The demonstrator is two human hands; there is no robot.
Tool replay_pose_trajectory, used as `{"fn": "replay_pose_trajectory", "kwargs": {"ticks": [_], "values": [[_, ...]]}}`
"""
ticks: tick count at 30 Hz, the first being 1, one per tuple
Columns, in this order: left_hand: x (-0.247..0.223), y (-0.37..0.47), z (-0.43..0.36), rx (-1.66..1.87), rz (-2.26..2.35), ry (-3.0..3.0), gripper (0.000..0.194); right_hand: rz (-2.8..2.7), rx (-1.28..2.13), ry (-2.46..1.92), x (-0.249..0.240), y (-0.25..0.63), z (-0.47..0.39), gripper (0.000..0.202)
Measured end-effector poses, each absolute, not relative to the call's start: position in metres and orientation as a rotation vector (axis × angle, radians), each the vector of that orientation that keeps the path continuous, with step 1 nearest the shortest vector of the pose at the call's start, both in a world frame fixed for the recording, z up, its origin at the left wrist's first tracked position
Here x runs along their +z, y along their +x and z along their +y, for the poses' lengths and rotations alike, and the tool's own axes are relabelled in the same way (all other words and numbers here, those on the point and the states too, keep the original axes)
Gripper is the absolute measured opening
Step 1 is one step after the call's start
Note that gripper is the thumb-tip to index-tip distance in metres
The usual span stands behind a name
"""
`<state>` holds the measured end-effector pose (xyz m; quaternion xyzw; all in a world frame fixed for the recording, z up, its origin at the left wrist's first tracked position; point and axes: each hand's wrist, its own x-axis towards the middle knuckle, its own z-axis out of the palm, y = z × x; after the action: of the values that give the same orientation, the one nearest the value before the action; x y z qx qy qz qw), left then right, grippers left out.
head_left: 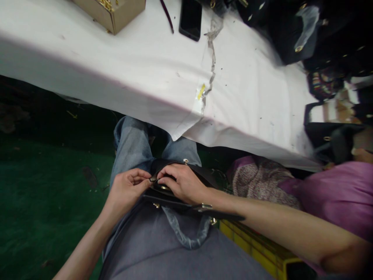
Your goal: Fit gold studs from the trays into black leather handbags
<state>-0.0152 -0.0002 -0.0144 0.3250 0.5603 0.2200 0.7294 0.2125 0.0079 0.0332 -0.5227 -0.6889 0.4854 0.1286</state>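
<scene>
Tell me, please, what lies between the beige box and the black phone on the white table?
In the head view, a thin dark strap lies on the white table between the beige box and the black phone.

Right hand (182, 182) covered most of the black bag (175, 198); tan box (112, 11) and phone (190, 17) were cut off at top edge.

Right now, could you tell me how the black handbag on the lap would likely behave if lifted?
The black handbag would probably hold its shape fairly well, since its edges look straight. Its plastic-wrapped handle droops, so it is likely floppy and a little slippery. Both the left hand and right hand steady it, hinting it could slide.
</scene>
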Motion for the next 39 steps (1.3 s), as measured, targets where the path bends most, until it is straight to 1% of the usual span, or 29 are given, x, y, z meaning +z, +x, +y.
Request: {"fn": "replay_pose_trajectory", "kwargs": {"ticks": [6,11,19,29,34,39], "values": [[-0.006,-0.014,0.005,0.443,1.134,0.808,0.022,-2.001,1.295,-1.464,0.032,0.216,0.000,0.005],[-0.006,-0.017,0.003,0.440,1.089,0.776,0.022,-1.994,1.201,-1.459,0.028,0.215,-0.007,0.009],[-0.011,-0.016,0.003,0.489,1.067,0.789,0.020,-1.993,1.201,-1.432,0.026,0.212,-0.004,0.012],[-0.006,-0.020,0.005,0.522,0.997,0.821,0.017,-1.990,1.152,-1.461,0.029,0.207,-0.001,0.014],[-0.008,-0.020,0.005,0.548,1.011,0.842,0.020,-1.928,1.100,-1.564,0.028,0.202,-0.001,0.014],[-0.010,-0.022,0.001,0.550,0.995,0.848,0.022,-1.925,1.155,-1.582,0.027,0.201,0.002,0.011]]}}
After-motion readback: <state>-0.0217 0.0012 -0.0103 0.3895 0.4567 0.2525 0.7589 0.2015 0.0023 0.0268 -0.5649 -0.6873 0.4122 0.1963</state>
